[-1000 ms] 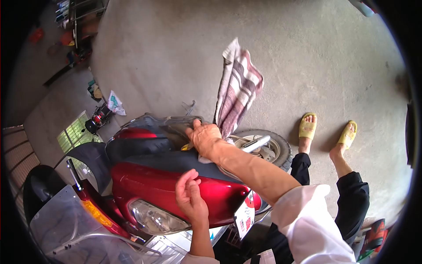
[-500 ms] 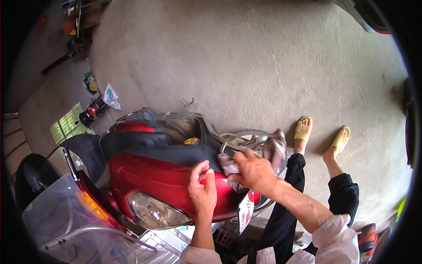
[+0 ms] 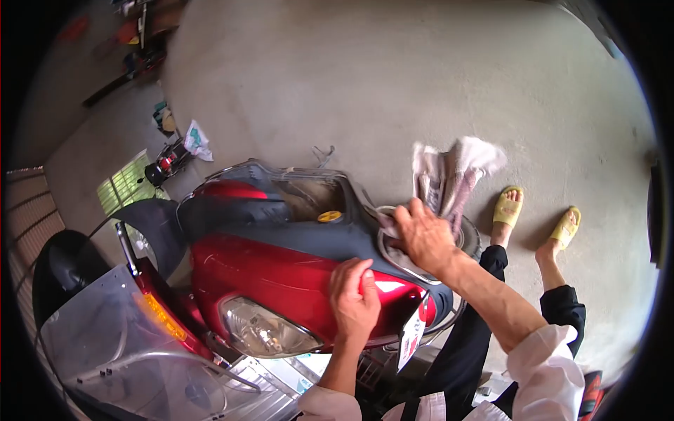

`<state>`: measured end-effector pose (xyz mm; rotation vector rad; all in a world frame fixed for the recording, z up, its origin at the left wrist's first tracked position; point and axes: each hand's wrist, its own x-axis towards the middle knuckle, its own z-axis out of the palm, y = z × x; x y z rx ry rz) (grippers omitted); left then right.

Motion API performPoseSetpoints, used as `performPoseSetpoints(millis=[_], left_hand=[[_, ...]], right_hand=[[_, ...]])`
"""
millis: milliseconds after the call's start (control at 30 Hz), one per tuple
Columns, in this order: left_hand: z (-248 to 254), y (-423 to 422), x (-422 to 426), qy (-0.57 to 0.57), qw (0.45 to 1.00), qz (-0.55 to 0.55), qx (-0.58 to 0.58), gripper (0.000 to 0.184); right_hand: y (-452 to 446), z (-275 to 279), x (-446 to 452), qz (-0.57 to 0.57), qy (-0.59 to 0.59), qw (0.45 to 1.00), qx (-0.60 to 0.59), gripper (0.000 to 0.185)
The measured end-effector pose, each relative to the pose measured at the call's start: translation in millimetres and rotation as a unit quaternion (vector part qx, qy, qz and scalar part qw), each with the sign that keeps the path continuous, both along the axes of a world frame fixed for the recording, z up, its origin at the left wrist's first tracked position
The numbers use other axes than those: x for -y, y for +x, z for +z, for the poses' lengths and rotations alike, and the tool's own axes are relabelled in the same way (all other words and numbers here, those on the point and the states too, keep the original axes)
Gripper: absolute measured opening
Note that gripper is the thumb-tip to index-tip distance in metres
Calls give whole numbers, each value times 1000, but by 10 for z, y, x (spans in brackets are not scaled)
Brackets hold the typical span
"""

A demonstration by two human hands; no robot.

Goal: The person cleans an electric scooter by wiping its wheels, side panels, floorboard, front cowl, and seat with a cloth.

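Observation:
Bunched in my right hand (image 3: 425,237) is a striped brown and white cloth (image 3: 449,175), pressed against the tail of a red scooter (image 3: 274,277) near its metal rail. The cloth's loose end flares out beyond my fingers over the rear wheel. My left hand (image 3: 354,298) is curled in a loose fist at the scooter's red side panel, with nothing visible in it. Between the dark bodywork parts lies an open compartment with a yellow cap (image 3: 329,217). A lamp (image 3: 267,328) and a white plate (image 3: 412,335) show below the panel.
Two feet in yellow slippers (image 3: 508,207) stand on the concrete floor (image 3: 337,84) at the right. A clear windshield (image 3: 133,344) is at the lower left. Farther off are another motorbike (image 3: 165,163) with a plastic bag (image 3: 198,142) and cluttered items at the upper left.
My right hand moved from the compartment edge toward the tail, then slightly up, with the cloth. The cloth's end swung down, then out again. My left hand shifted right along the panel.

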<state>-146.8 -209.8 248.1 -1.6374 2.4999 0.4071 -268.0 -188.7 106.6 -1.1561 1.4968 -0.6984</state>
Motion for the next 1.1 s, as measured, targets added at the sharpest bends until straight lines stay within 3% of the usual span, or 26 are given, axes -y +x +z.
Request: performPoseSetpoints(millis=[67, 133, 267, 367, 467, 500, 533, 600, 667, 700, 733, 800, 833, 867, 933, 1000, 1033, 1067, 1100], left_hand=[[10, 10, -37, 9, 1000, -23, -7, 15], [55, -7, -81, 18, 999, -26, -27, 16], [140, -63, -138, 36, 998, -33, -39, 18], [216, -60, -177, 52, 996, -3, -73, 23], [265, -104, -177, 85, 989, 21, -116, 43], [254, -117, -152, 153, 973, 66, -160, 63], [230, -182, -96, 215, 947, 121, -204, 93], [83, -360, 28, 281, 879, 180, -339, 123], [42, -631, 238, 289, 871, 137, -374, 139], [34, -734, 330, 316, 833, 175, -420, 136], [-78, -758, 436, 323, 783, 174, -502, 118], [-173, -772, 649, 376, 733, 262, -503, 90], [-195, -857, 710, 376, 702, 323, -512, 71], [-390, -823, 803, 365, 714, 342, -489, 65], [-409, -890, 1023, 348, 747, 311, -475, 59], [-216, -802, 1424, 303, 804, 297, -416, 56], [-94, -701, 1622, 271, 834, 274, -395, 50], [-7, -470, 1877, 177, 931, 170, -271, 44], [164, -303, 2093, 69, 988, 107, -91, 38]], right_hand=[[-68, -39, -211, 126, 52, 988, -77, 33], [-129, -205, -612, 156, 52, 984, -74, 34], [-222, -272, -711, 98, 45, 994, -8, 42], [-266, -147, -624, 8, 15, 1000, 26, 41], [-309, 120, -466, -175, -17, 984, 37, 40], [-340, 176, -413, -228, -29, 969, 89, 39], [-416, 271, -334, -281, -41, 948, 141, 37], [-575, 671, -100, -402, 80, 792, 453, 25], [-611, 899, 106, -449, 59, 631, 630, 30], [-626, 1026, 164, -456, 76, 597, 656, 38], [-584, 1000, 181, -449, 84, 603, 654, 47], [-704, 1018, 168, -386, 27, 682, 621, 52], [-812, 1025, 150, -315, -53, 833, 453, 58], [-920, 1033, 133, -267, -129, 924, 243, 65], [-953, 1032, 20, -289, -71, 929, 221, 65], [-1146, 936, -241, -249, -101, 963, 33, 62], [-1199, 870, -444, -251, -64, 966, 21, 59], [-1219, 719, -705, -241, -46, 969, 32, 54], [-1223, 598, -992, -236, -15, 970, 57, 48]])
